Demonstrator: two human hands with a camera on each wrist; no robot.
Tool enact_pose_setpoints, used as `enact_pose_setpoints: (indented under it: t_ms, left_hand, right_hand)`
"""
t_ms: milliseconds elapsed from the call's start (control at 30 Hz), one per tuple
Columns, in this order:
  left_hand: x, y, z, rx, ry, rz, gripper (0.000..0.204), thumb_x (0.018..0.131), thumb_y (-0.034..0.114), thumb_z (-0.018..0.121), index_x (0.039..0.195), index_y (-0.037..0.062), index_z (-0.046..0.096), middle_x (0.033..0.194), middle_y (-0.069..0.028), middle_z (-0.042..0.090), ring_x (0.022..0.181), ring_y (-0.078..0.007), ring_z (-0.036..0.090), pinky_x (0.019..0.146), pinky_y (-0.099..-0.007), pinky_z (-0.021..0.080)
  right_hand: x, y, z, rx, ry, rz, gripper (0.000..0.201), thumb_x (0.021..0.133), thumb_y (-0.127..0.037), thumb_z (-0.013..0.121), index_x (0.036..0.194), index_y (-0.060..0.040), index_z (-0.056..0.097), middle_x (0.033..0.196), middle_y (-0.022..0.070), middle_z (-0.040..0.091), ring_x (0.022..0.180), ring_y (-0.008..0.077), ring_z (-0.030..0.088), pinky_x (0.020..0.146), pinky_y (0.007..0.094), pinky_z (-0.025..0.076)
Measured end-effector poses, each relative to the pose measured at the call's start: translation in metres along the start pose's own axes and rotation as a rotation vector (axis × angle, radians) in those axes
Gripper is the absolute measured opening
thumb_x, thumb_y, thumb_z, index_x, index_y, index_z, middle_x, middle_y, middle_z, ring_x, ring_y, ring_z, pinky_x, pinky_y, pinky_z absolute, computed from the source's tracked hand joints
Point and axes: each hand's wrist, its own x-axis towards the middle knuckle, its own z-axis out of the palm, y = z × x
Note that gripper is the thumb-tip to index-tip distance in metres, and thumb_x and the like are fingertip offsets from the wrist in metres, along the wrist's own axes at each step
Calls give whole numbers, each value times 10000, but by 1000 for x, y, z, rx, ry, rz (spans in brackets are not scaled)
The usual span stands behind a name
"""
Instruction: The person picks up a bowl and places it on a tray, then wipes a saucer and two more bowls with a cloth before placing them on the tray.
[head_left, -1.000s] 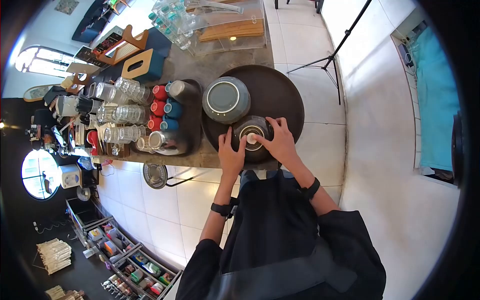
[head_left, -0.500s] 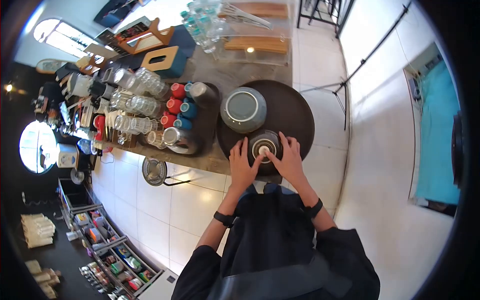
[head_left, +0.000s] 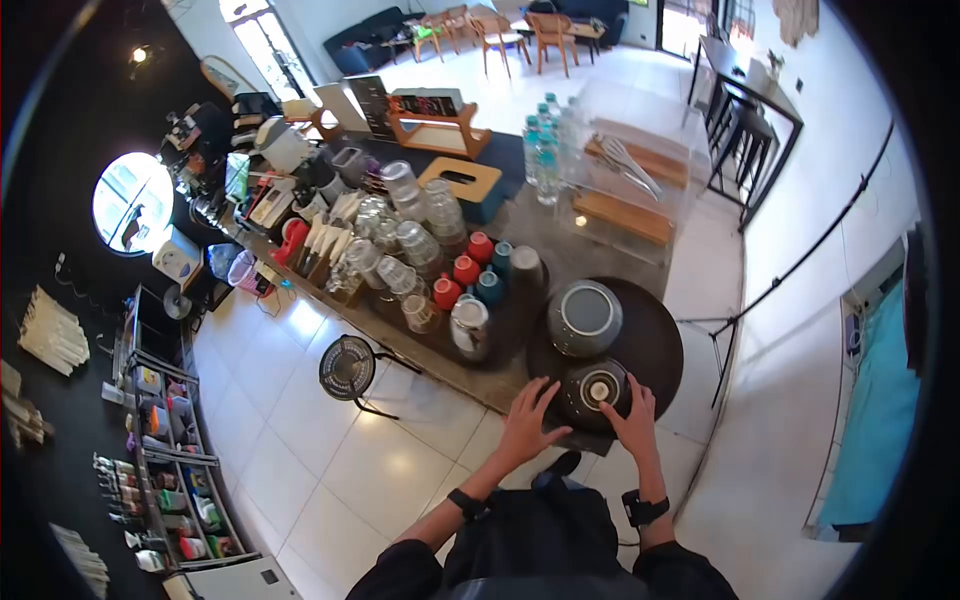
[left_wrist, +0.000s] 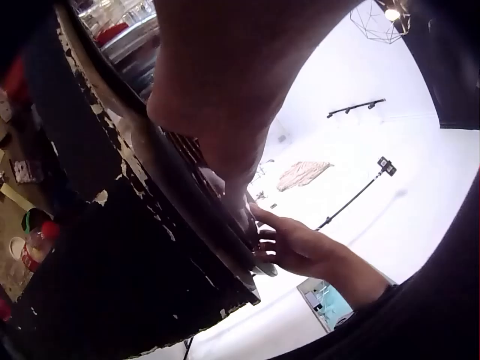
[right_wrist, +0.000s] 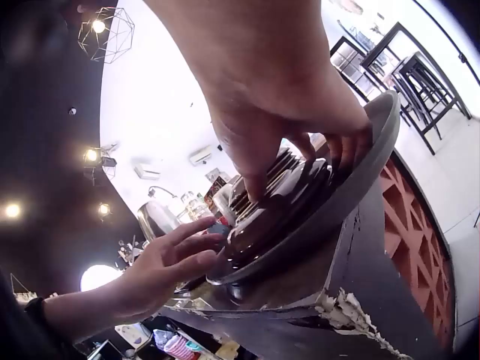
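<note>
A stack of small dark plates [head_left: 578,408] sits upside down at the near side of a round brown tray [head_left: 655,335]; its layered rims [right_wrist: 281,206] show in the right wrist view. My right hand [head_left: 635,422] lies at the stack's right side, fingers loosely spread along the edge and thumb over the top. To the left of the stack is my left hand [head_left: 528,432], its fingers and thumb spread and nothing held in it. Just behind the plates, a grey bowl [head_left: 585,318] rests bottom up on the tray.
A dark tray left of the plates holds red cups [head_left: 466,269], blue cups [head_left: 489,288], glasses and metal tumblers [head_left: 469,328]. Farther back are a clear box with tongs [head_left: 630,168] and water bottles [head_left: 546,165]. A stool [head_left: 348,368] stands on the floor at left.
My left hand has come off the plates and moved to their left, fingers spreading. My right hand stays by the stack. The head view has tilted up, showing more of the room.
</note>
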Motion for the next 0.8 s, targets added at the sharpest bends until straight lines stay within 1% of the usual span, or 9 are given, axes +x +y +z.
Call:
enact_pose_setpoints:
  t_ms: [100, 200, 300, 367, 433, 533, 600, 667, 800]
  left_hand:
    - [-30, -7, -39, -52, 74, -22, 759, 747, 324, 781, 1382, 96, 433, 1381, -161, 424, 1295, -355, 391, 1065, -443, 341]
    - [-76, -29, -77, -142, 123, -76, 607, 807, 307, 733, 1324, 96, 496, 1334, -153, 480, 1269, -355, 421, 1038, -441, 374]
    - [-134, -65, -126, -221, 176, -173, 467, 843, 261, 700, 1249, 76, 560, 1213, -144, 580, 1208, -339, 485, 1012, -427, 401]
    - [-174, -79, -158, -356, 255, -362, 393, 863, 232, 684, 1204, 59, 593, 1093, -123, 650, 1104, -304, 573, 953, -399, 450]
    - [-212, -91, -192, -362, 295, -436, 372, 874, 209, 672, 1203, 54, 596, 1077, -120, 662, 1046, -277, 608, 913, -378, 475]
    - [-279, -106, -242, -381, 427, -582, 334, 893, 171, 649, 1198, 43, 603, 1028, -116, 685, 950, -224, 656, 840, -337, 511]
    - [-318, -111, -270, -356, 581, -681, 303, 907, 133, 621, 1190, 25, 609, 972, -120, 702, 901, -177, 671, 798, -309, 526]
    - [-359, -101, -298, -342, 712, -759, 296, 911, 111, 613, 1185, 2, 598, 973, -127, 698, 894, -182, 669, 798, -308, 526]
    - [-437, -98, -318, -326, 1252, -864, 256, 945, 106, 558, 1146, -52, 579, 925, -146, 674, 805, -205, 662, 728, -301, 531]
  right_hand:
    - [-4, -2, 9, -43, 35, 61, 746, 780, -361, 744, 1369, -36, 423, 1265, 230, 457, 1183, 387, 427, 999, 472, 352]
    - [-8, -2, 23, -56, 383, -11, 464, 833, -266, 703, 1194, -9, 563, 1149, 185, 542, 1101, 338, 495, 965, 426, 386]
    - [-20, -76, 19, 182, 606, -82, 162, 910, -142, 616, 891, 19, 614, 934, 112, 592, 858, 232, 552, 808, 338, 443]
    - [-32, -132, 33, 242, 594, -194, 214, 944, -138, 580, 782, 3, 578, 771, 61, 565, 700, 147, 503, 676, 283, 418]
    - [-49, -188, 64, 649, 267, -166, 285, 963, -162, 559, 718, -17, 554, 638, 13, 518, 619, 99, 455, 622, 254, 383]
    - [-82, -291, 142, 933, -273, -134, 286, 963, -176, 557, 738, -3, 588, 675, 21, 565, 615, 90, 505, 593, 240, 413]
    - [-118, -380, 172, 714, -729, -341, 196, 951, -151, 567, 950, 23, 656, 802, 55, 653, 759, 110, 619, 721, 241, 493]
    - [-153, -435, 214, 766, -1087, -454, 209, 951, -158, 564, 942, 35, 644, 790, 48, 655, 753, 101, 614, 702, 243, 492]
    - [-207, -506, 280, 603, -1472, -767, 243, 954, -196, 566, 889, 27, 638, 751, 78, 658, 730, 102, 612, 694, 262, 498]
